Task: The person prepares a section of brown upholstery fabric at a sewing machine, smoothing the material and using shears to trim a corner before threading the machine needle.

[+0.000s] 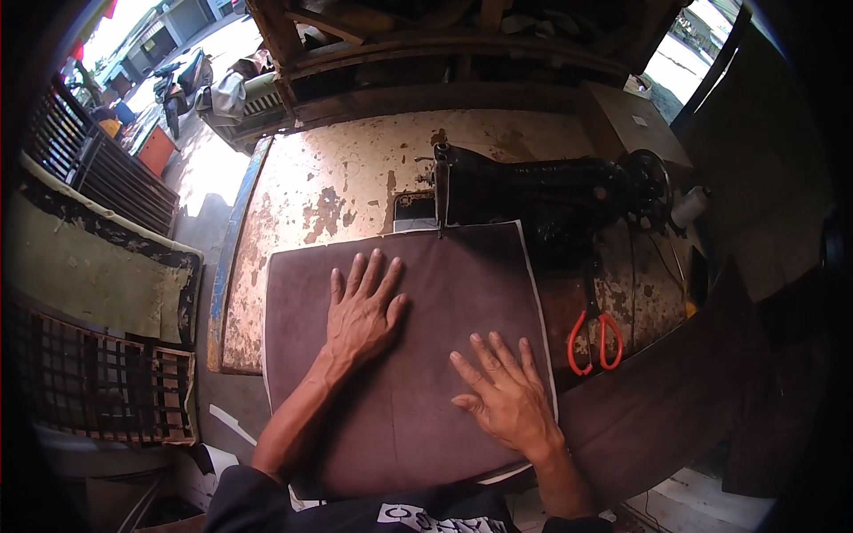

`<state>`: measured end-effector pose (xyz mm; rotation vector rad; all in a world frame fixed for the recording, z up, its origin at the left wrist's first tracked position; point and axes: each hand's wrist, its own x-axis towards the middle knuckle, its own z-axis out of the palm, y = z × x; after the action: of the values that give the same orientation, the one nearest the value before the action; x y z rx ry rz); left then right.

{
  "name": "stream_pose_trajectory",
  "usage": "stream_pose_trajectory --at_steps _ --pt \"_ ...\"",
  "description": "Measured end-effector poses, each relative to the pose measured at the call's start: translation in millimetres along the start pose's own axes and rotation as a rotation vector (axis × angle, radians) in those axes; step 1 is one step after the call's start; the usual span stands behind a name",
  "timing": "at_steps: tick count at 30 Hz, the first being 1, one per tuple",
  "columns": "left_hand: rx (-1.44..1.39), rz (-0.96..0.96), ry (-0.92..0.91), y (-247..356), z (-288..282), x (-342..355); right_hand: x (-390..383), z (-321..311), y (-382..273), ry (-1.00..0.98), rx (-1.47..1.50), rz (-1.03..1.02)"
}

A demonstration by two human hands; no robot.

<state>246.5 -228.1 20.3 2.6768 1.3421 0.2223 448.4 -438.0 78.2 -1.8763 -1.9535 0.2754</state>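
Note:
A large dark brown sheet of material (pixel 426 382) with pale edges lies over the front of the worktable. My left hand (pixel 362 306) rests flat on its upper left part, fingers stretched out. Lower on the right, my right hand (pixel 508 395) lies on the same sheet with fingers spread. Neither hand holds anything. Beyond the sheet stands a black sewing machine (pixel 542 182); its needle end comes down at the sheet's far edge. Whether the needle is in the material I cannot tell.
Scissors with red handles (pixel 595 342) lie right of the sheet on the worn wooden table (pixel 302 191). A thread cone (pixel 690 206) stands by the machine's handwheel (pixel 647 182). More brown material (pixel 666 409) drapes at the right. A cardboard box (pixel 635 129) sits at the back right.

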Motion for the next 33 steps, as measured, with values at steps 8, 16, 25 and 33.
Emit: stream_pose_trajectory --at_steps 8,16,25,33 --pt "0.026 -0.262 -0.126 -69.2 -43.0 -71.3 -14.8 24.8 9.7 -0.194 -0.131 0.029" --pt "0.021 -0.240 -0.101 -77.8 -44.3 -53.3 2.5 25.7 13.4 -0.133 -0.099 0.033" --pt "0.012 -0.232 -0.082 -85.5 -39.3 -33.9 21.2 22.8 23.8 -0.074 -0.075 0.032" --pt "0.005 -0.229 -0.082 -95.8 -36.7 -12.0 42.4 23.3 31.4 -0.063 -0.060 0.017"
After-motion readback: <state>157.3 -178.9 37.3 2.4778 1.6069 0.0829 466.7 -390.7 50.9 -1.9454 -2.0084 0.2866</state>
